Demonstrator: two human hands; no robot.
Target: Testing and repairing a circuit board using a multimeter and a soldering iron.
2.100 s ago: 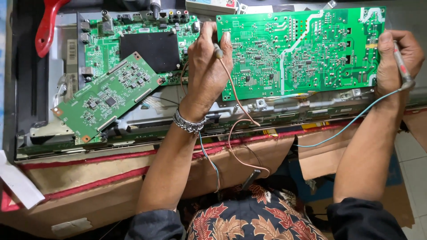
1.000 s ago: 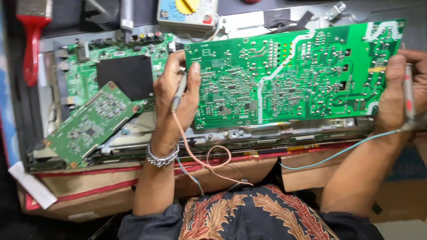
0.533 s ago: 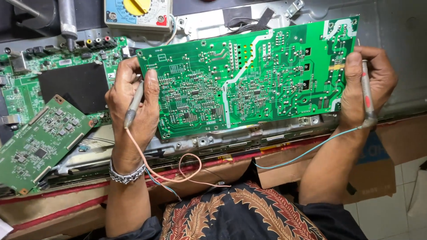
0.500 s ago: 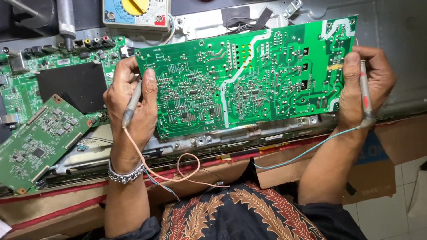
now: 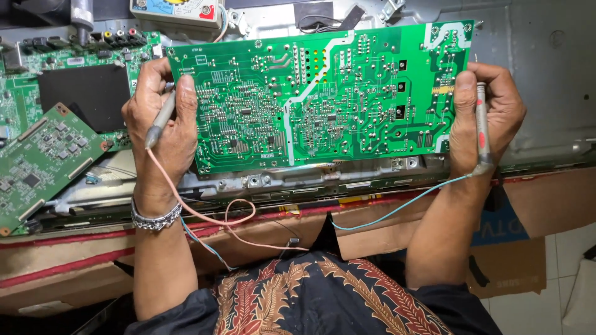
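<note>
Shifted rightward, green board (image 5: 316, 99) hides both hands' (image 5: 162, 118) fingertips.

Glossy green circuit board (image 5: 316, 99), shiny solder; matt grey metal chassis (image 5: 546, 80); rough cardboard (image 5: 540, 198).

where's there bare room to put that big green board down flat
Barest patch: the grey metal panel right of the large green board, beyond the right hand. Left of the left hand it is crowded: main board, small green board. Meter fills the top edge.
</note>
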